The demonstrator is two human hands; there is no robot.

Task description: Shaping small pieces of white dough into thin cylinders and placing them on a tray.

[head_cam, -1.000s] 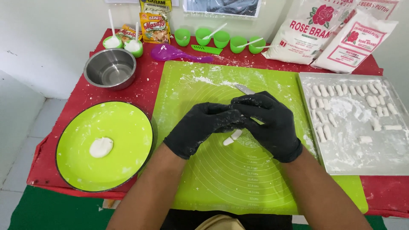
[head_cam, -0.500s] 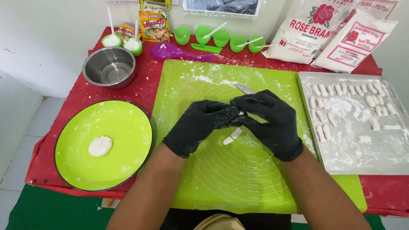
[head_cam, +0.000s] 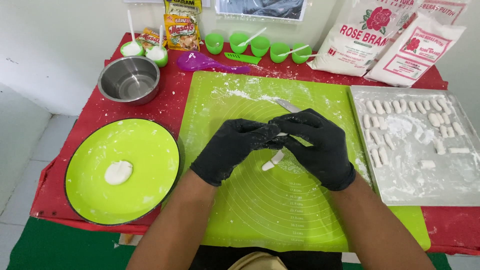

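**Both gloved hands pinch 1 dough piece over the mat**

Pinched between the fingertips of the left hand (head_cam: 232, 152) and the right hand (head_cam: 315, 147), a small white dough roll (head_cam: 272, 161) hangs just above the green mat (head_cam: 280, 215). Both hands wear black gloves and their fingers are pressed together on the roll's upper end; its lower end sticks out below the grip, free of the mat or barely touching it, I cannot tell which.

Against 1 second ago, little has changed: the hands sit at the same spot over the mat's middle and the roll shows at the same slant beneath them, so the shaping looks to be mid-way rather than finished.

Largest first around them: the red table (head_cam: 95, 115) carries the mat, with a floured grey tray (head_cam: 425, 175) of many small dough pieces to the right and a green plate (head_cam: 125, 200) to the left holding 1 flat white dough lump (head_cam: 118, 172). Behind stand 2 white flour bags (head_cam: 395, 40), a steel bowl (head_cam: 129, 79), a purple scoop (head_cam: 205, 62), 5 green cups (head_cam: 260, 45), and a knife (head_cam: 287, 105) lying just behind the hands.
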